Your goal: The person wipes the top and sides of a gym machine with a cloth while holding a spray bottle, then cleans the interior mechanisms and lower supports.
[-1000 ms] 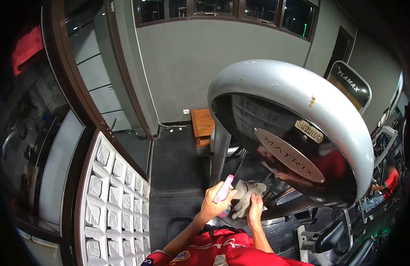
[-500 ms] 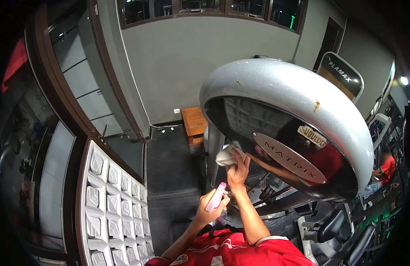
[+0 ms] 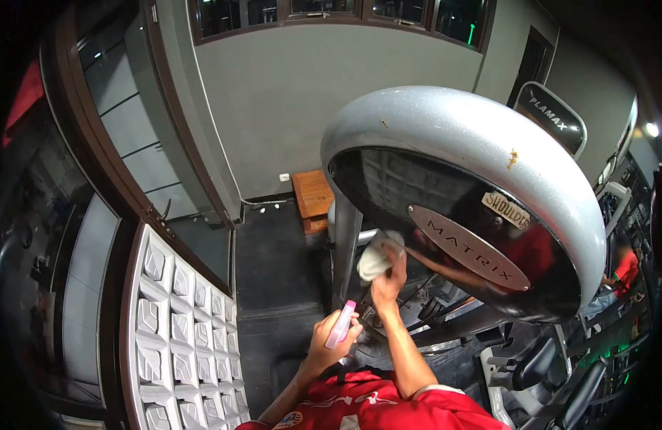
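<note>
My right hand is closed on a white cloth, which lies against or close to the lower left edge of a glossy black panel on a gym machine. The fingers and part of the cloth are blurred. Lower and to the left, my left hand wraps round a slim pale pink bottle with a brighter pink top, held tilted and apart from the machine. A thick silver rim surrounds the panel, which carries a MATRIX plate and a SHOULDER label.
A white raised-pattern panel and a glass door stand at left. A wooden box sits by the grey wall. More gym machines, one with a PLAMAX sign, and a person in red are at right.
My right hand and the cloth have shifted slightly right and down along the panel's lower left edge. My left hand has moved a little left with the bottle.
</note>
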A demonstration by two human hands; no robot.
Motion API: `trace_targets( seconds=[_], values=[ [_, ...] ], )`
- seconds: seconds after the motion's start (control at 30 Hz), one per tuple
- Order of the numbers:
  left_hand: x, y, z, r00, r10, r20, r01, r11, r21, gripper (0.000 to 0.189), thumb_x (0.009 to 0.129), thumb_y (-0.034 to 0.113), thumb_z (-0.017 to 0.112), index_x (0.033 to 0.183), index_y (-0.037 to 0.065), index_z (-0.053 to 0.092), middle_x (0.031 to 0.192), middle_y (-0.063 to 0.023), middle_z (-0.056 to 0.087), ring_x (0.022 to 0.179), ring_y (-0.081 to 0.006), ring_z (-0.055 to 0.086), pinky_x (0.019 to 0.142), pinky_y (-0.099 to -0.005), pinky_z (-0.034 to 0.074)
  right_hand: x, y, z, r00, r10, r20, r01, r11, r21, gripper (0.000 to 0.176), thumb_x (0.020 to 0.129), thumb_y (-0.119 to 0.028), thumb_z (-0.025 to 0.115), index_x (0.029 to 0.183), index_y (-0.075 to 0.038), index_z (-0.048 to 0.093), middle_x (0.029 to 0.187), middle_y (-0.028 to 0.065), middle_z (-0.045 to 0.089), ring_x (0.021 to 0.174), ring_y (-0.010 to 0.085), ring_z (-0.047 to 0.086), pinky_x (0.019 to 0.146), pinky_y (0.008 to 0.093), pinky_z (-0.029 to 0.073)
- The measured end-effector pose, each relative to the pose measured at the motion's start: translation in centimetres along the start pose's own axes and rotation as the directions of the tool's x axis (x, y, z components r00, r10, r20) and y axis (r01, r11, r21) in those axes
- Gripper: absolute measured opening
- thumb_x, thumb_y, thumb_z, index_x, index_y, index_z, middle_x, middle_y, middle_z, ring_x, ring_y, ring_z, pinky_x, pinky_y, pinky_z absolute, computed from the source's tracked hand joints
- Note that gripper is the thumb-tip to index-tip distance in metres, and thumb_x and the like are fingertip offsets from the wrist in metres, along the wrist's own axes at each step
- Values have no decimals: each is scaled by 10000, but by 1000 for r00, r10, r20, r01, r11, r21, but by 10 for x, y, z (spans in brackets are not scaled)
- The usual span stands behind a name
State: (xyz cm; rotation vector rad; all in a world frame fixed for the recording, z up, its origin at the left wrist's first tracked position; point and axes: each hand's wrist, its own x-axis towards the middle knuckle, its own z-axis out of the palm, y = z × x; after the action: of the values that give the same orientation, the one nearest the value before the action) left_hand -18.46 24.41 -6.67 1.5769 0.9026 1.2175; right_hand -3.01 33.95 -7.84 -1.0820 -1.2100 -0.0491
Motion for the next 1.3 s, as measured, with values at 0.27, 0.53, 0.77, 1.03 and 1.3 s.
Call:
trace_targets(
  seconds=[0.27, 0.53, 0.77, 1.03, 1.3],
  values=[
    [-10, -7, -12, 998, -64, 0, 64, 998, -21, 180, 797, 11, 641, 963, -12, 573, 718, -48, 618, 549, -103, 602, 519, -238, 483, -42, 24, 4, 981, 181, 70, -175, 981, -86, 276, 813, 57, 439, 1030, -20, 591, 1168, 183, 565, 1101, 357, 541, 900, 361, 434],
    [-21, -17, -21, 993, 2, 115, -10, 998, 68, 174, 808, -9, 615, 973, -19, 558, 756, -50, 612, 568, -111, 621, 514, -239, 509, -70, 28, -20, 929, 302, 216, -277, 951, -138, 291, 867, 22, 376, 1092, 14, 559, 1084, 195, 600, 1050, 315, 579, 901, 357, 436],
    [-29, -22, -28, 989, 59, 136, -74, 992, 102, 189, 795, -13, 624, 971, -18, 556, 740, -55, 612, 572, -113, 627, 514, -240, 499, 14, 0, 5, 982, 188, 23, -189, 974, 122, 210, 891, -67, 516, 1081, 23, 525, 1033, 139, 601, 945, 202, 578, 824, 297, 443],
    [-37, -14, -34, 996, -77, 51, 80, 995, -58, 179, 802, 11, 639, 967, -20, 575, 742, -47, 619, 563, -98, 603, 539, -235, 480, -101, 54, -6, 901, 418, 118, -428, 900, 81, 230, 842, -61, 568, 1065, -44, 514, 1018, 93, 574, 982, 205, 545, 882, 298, 404],
    [-44, -17, -29, 992, -98, 79, 106, 988, -111, 177, 811, 13, 632, 975, -16, 573, 748, -42, 619, 584, -86, 599, 543, -226, 479, -23, 19, -4, 944, 328, -46, -307, 919, 245, 428, 808, 53, 356, 1225, -5, 428, 1180, 119, 500, 1123, 201, 471, 984, 282, 322]
  ],
)
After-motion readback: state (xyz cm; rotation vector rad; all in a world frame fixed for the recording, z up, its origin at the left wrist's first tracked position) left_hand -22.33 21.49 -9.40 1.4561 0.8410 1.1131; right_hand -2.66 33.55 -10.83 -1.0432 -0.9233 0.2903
